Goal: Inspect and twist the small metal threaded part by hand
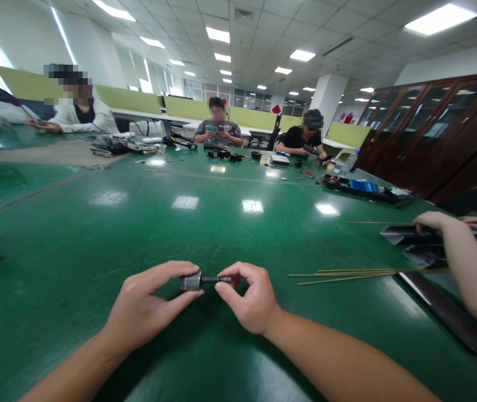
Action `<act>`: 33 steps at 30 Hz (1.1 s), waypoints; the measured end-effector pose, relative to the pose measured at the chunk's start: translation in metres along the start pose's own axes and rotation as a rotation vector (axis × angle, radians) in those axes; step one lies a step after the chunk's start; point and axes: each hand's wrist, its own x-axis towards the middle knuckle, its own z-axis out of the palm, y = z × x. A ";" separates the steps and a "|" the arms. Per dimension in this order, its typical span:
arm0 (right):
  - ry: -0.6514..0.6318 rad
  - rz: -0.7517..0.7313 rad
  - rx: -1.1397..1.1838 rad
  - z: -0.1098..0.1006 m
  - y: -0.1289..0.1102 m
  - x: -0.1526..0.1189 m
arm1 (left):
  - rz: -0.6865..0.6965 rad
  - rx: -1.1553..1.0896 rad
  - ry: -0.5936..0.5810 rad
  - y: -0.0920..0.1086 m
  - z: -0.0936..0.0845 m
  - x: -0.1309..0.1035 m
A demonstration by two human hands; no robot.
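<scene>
Above the green tabletop I hold a small dark metal cylinder with a shaft [192, 281], lying roughly level between my hands. My left hand [146, 304] grips the thick cylinder end, fingers above and thumb below. The fingertips of my right hand [251, 296] pinch the far end of the thin, stepped shaft. The bare middle of the shaft shows between the two hands. The exact kind of part cannot be made out.
Several thin brass-coloured rods [330, 274] lie to my right. Beyond them, another person's arm [464, 268] reaches over dark metal profiles [425, 255]. A tray with blue items [364, 186] and loose electronics [117, 144] sit farther back, where several people work at the green table [158, 218].
</scene>
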 end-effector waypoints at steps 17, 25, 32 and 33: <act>0.009 0.007 -0.016 0.000 0.001 0.000 | -0.001 0.010 0.016 0.000 -0.001 0.000; 0.023 0.013 -0.037 -0.001 -0.002 0.000 | -0.013 0.004 -0.003 -0.003 -0.002 0.000; 0.027 0.011 -0.029 -0.001 -0.001 0.001 | 0.002 0.017 0.002 -0.003 -0.004 0.001; 0.029 0.011 -0.028 -0.001 -0.001 0.001 | 0.000 0.017 0.002 -0.003 -0.004 0.001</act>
